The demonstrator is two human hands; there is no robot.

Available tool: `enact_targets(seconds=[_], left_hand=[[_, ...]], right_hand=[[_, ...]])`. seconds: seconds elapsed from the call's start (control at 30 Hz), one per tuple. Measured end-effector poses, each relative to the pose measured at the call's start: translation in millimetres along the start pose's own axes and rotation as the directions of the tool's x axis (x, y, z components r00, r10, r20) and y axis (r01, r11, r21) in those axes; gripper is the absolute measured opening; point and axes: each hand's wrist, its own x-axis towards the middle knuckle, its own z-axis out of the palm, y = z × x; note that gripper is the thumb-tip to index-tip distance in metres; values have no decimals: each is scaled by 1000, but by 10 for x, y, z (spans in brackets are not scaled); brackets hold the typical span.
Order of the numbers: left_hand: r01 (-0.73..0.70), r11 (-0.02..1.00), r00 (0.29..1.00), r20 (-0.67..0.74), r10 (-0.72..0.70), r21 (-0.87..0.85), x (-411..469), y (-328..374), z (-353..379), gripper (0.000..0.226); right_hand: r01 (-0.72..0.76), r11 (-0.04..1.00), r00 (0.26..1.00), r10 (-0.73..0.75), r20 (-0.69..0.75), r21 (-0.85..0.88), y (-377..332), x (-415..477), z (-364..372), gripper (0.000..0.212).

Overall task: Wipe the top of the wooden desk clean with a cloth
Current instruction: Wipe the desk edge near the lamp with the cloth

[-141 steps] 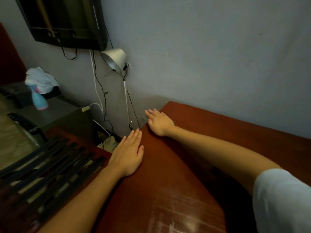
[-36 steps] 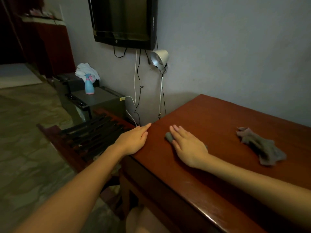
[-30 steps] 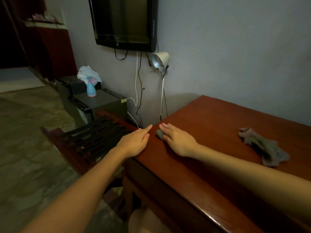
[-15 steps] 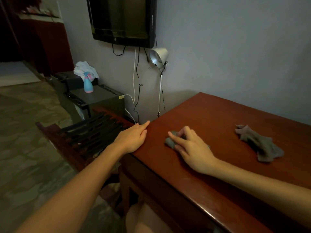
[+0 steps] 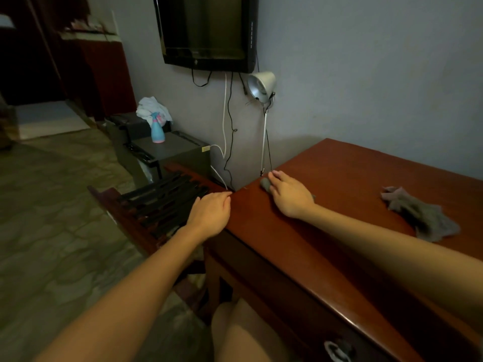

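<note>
At the desk's far left corner, close to the wall, the right hand lies palm down on a small grey cloth. Its fingers are held together and laid nearly flat over the cloth, pressing it onto the wood rather than pinching it. One wad of the cloth peeks out beside the fingertips and a scrap shows by the wrist. The left hand sits against the desk's left edge, nearer the person than the right hand. Its fingers are close together and loosely bent, its fingertips touch the rim of the top, and it holds nothing.

A second grey cloth lies crumpled on the desk top, well apart from the right hand and toward the desk's right side. A metal drawer handle shows on the desk's front. A lamp on a thin stem stands against the wall just beyond the desk's far left corner, with a television mounted above it. To the left of the desk is a dark slatted seat. Farther left, a blue spray bottle stands on a grey box with a white rag behind it.
</note>
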Motion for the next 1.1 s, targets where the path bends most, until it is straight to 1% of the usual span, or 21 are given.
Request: enact_targets(seconds=[0.1, 0.2, 0.3, 0.4, 0.5, 0.6, 0.63, 0.7, 0.77, 0.83, 0.9, 0.93, 1.0, 1.07, 1.1], left_hand=[[-5, 999, 1000, 12, 5, 37, -69, -11, -15, 47], [9, 998, 999, 43, -11, 56, -80, 15, -14, 49], [27, 998, 999, 41, -29, 53, -73, 29, -7, 49], [31, 997, 999, 35, -34, 71, -70, 43, 3, 48], [8, 998, 997, 74, -13, 67, -88, -37, -12, 49], [-28, 999, 994, 108, 26, 21, -74, -114, -40, 45], [-20, 1000, 994, 105, 18, 18, -82, -96, -51, 45], [12, 1000, 995, 100, -13, 11, -130, -9, -70, 47], [10, 1000, 995, 101, -10, -4, -168, 35, -86, 48], [19, 1000, 995, 97, -19, -1, -194, 16, -95, 49], [25, 998, 996, 87, -30, 56, -209, 46, -89, 50], [-2, 994, 997, 82, -7, 108, -212, 106, -77, 51], [-113, 972, 991, 90, 97, 207, -211, 286, -27, 51], [-214, 955, 973, 129, 190, 206, -179, 417, 19, 51], [-234, 954, 967, 144, 209, 188, -151, 437, 32, 50]], right_hand=[[-21, 999, 1000, 21, 19, -35, 81, -344, -77, 52], [-26, 999, 999, 27, 23, -37, -35, -773, -147, 54], [55, 998, 998, -55, 4, -20, -415, -1128, -118, 55], [157, 988, 988, -157, 3, 2, -860, -1161, -18, 57], [158, 987, 987, -158, 14, 38, -1069, -903, 54, 58], [179, 975, 981, -187, 54, 129, -951, -637, 36, 55], [168, 975, 982, -179, 64, 146, -839, -566, 13, 53], [97, 985, 993, -105, 50, 142, -523, -431, -61, 50], [-10, 995, 999, 6, 44, 101, -145, -385, -160, 50], [-99, 994, 993, 96, 68, 50, 224, -503, -248, 52], [-141, 990, 987, 140, 77, 5, 475, -765, -305, 52], [-145, 989, 987, 146, 71, -16, 528, -919, -329, 53], [-133, 991, 989, 135, 54, -35, 471, -1224, -359, 53], [-75, 997, 996, 76, 38, -30, 221, -1488, -344, 55], [-26, 999, 999, 26, 28, -21, 55, -1595, -321, 56]])
